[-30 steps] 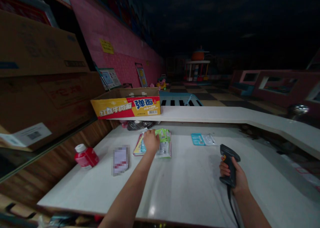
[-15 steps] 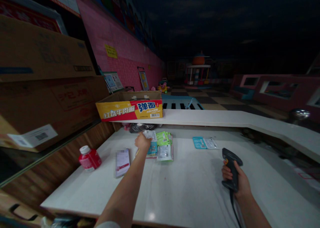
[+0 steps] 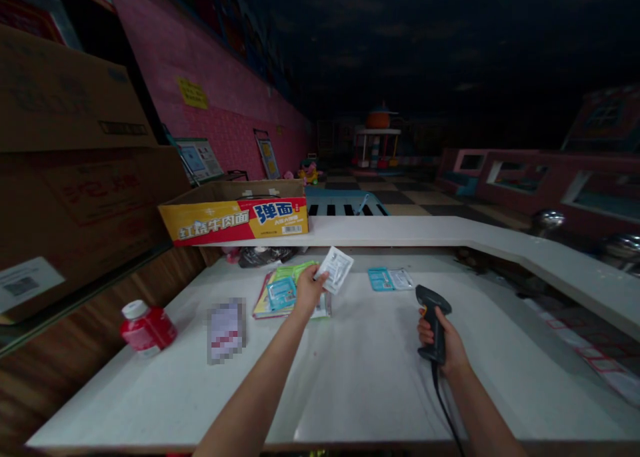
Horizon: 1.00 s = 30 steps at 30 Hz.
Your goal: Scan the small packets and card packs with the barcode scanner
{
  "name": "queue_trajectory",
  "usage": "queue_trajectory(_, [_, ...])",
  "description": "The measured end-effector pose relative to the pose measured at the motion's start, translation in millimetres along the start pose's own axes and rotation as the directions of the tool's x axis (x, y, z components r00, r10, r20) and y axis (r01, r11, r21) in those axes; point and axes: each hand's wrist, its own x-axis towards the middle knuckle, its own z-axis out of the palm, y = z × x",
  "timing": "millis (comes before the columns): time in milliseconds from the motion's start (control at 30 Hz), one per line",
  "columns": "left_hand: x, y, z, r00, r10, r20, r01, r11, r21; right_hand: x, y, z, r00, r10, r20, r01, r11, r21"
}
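My left hand pinches a small white packet and holds it just above a pile of green and blue packets on the white counter. My right hand is wrapped round the handle of a black barcode scanner, whose head points towards the far side; its cable runs down along my forearm. Two blue and white packets lie flat beyond the scanner.
A red bottle with a white cap lies on its side at the counter's left, beside a flat card. An open yellow and red noodle carton stands on the raised ledge. Large cardboard boxes fill the left.
My left hand has lifted one white packet off the pile and brought it right, towards the scanner. The right hand keeps its hold on the scanner.
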Motion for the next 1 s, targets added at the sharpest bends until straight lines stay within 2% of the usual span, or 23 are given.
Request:
queue_trajectory(67, [-18.0, -16.6, 26.0, 0.987, -0.084, 0.139, 0.088, 0.996, -0.022, -2.8, 1.1, 7.3, 1.000, 0.000, -0.017, -0.002, 0.996, -0.090])
queue_trajectory(100, [-26.3, -25.7, 36.4, 0.980, -0.094, 0.177, 0.093, 0.996, 0.012, -5.0, 1.7, 11.7, 1.000, 0.000, -0.025, -0.004, 0.990, -0.144])
queue_trajectory(200, [-45.2, -50.0, 55.4, 0.976, -0.019, 0.218, -0.023, 0.981, 0.191, -15.0, 3.4, 26.6, 1.000, -0.009, -0.028, -0.002, 0.933, -0.359])
queue_trajectory(300, [-54.9, -64.2, 59.5, 0.975, 0.059, 0.216, -0.130, 0.935, 0.331, -28.5, 3.9, 39.9, 1.000, 0.008, 0.002, -0.005, 0.799, -0.601])
queue_trajectory(367, [-57.9, -68.1, 58.8, 0.971, 0.080, 0.224, -0.159, 0.919, 0.360, -37.6, 3.0, 45.4, 0.999, 0.036, 0.019, -0.011, 0.690, -0.723])
queue_trajectory(433, [-59.8, -69.4, 58.1, 0.969, 0.091, 0.231, -0.172, 0.916, 0.363, -45.4, 1.2, 47.9, 0.998, 0.059, 0.024, -0.016, 0.602, -0.798])
queue_trajectory(533, [-61.9, -69.3, 58.2, 0.967, 0.090, 0.238, -0.173, 0.918, 0.357, -53.9, -3.4, 49.0, 0.997, 0.076, 0.017, -0.027, 0.535, -0.845])
queue_trajectory(733, [-64.5, -67.1, 56.9, 0.962, 0.084, 0.261, -0.166, 0.936, 0.310, -63.6, -15.2, 55.7, 0.997, 0.073, -0.039, -0.073, 0.547, -0.834])
queue_trajectory(900, [-63.8, -68.4, 57.0, 0.967, 0.081, 0.241, -0.156, 0.937, 0.313, -61.4, -16.9, 50.4, 0.997, 0.082, -0.004, -0.054, 0.610, -0.790])
queue_trajectory(1000, [-63.3, -69.8, 57.9, 0.970, 0.076, 0.229, -0.148, 0.937, 0.317, -52.6, -13.7, 40.1, 0.996, 0.084, -0.013, -0.067, 0.683, -0.728])
